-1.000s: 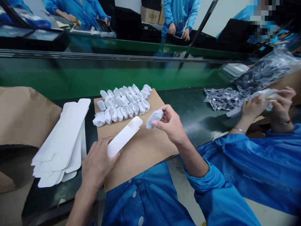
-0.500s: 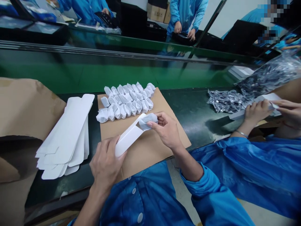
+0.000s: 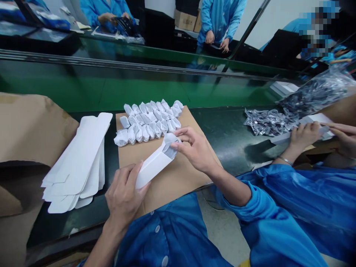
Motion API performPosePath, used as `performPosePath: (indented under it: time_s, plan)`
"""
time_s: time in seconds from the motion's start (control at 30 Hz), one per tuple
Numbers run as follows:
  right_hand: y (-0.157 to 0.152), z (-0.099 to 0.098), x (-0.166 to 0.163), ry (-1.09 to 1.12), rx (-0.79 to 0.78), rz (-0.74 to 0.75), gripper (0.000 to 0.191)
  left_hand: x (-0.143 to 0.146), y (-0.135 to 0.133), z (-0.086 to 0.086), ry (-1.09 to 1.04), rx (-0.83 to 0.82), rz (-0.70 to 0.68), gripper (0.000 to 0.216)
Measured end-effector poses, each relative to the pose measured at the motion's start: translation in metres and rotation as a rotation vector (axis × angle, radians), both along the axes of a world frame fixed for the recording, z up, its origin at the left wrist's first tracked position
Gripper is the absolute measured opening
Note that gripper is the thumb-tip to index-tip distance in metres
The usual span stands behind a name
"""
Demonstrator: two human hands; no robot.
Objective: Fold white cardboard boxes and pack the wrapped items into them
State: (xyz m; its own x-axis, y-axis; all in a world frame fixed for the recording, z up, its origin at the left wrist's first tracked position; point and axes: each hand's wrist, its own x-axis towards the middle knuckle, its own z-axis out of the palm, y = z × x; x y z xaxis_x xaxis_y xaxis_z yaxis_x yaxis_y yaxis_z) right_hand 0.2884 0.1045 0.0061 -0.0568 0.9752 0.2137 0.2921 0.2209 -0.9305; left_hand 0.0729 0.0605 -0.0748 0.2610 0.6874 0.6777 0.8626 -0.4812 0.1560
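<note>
Green belt (image 3: 167, 89) runs across the far side; on the near cardboard (image 3: 178, 181) my left hand (image 3: 125, 194) grips the box (image 3: 152, 165) by its near end, fingers curled round it; my right hand (image 3: 194, 148) pinches a packet (image 3: 170, 149) at its open far mouth, partly inside; spare packets (image 3: 150, 122) lie in rows just beyond; flat boxes (image 3: 80, 159) stack at left.

carton (image 3: 152, 165): slim, white, one end open, tilted in your left hand (image 3: 125, 194) above cardboard sheet (image 3: 172, 181) | wrapped piece (image 3: 169, 148): grey-white, mostly inside carton mouth, your right hand (image 3: 194, 148) pinching it
</note>
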Motion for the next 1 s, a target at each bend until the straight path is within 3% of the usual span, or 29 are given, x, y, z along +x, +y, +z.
performPosePath:
  time_s: [0.07,0.2,0.47,0.6,0.63,0.67,0.73,0.8,0.87,0.9,1.0]
  plan:
    - [-0.001,-0.004,-0.003,0.083,0.035,-0.082,0.023,0.002,0.0,0.001,-0.041,-0.034,-0.02,0.041]
    - [-0.011,-0.012,-0.009,-0.127,0.277,-0.144,0.021,0.002,0.0,0.003,-0.129,-0.178,-0.023,0.037]
    - [-0.028,-0.013,0.008,-0.373,0.285,0.145,0.019,-0.005,-0.003,-0.001,-0.014,-0.043,0.03,0.04]
    - [-0.025,-0.003,0.017,-0.496,0.121,0.459,0.016,-0.006,-0.001,-0.002,0.073,0.054,-0.033,0.043]
    - [-0.025,-0.001,0.018,-0.469,0.077,0.475,0.014,-0.004,-0.001,-0.001,0.077,0.056,-0.034,0.042]
    - [-0.025,-0.002,0.016,-0.405,0.06,0.425,0.012,0.0,-0.002,0.001,0.068,0.047,-0.023,0.041]
    - [-0.026,-0.008,0.01,-0.189,0.08,0.144,0.02,0.012,-0.003,0.007,0.015,-0.004,0.028,0.041]
    - [-0.029,-0.021,0.0,0.069,0.083,-0.12,0.046,0.031,-0.005,0.013,-0.057,-0.102,0.074,0.043]
    - [-0.03,-0.034,-0.002,0.284,0.0,-0.196,0.068,0.051,-0.001,0.019,-0.124,-0.223,0.055,0.047]
    - [-0.028,-0.04,0.002,0.354,-0.067,-0.198,0.07,0.057,0.003,0.021,-0.146,-0.253,0.002,0.053]
    - [-0.014,-0.045,0.048,0.344,-0.172,-0.337,0.056,0.045,0.021,0.026,-0.133,-0.255,-0.148,0.081]
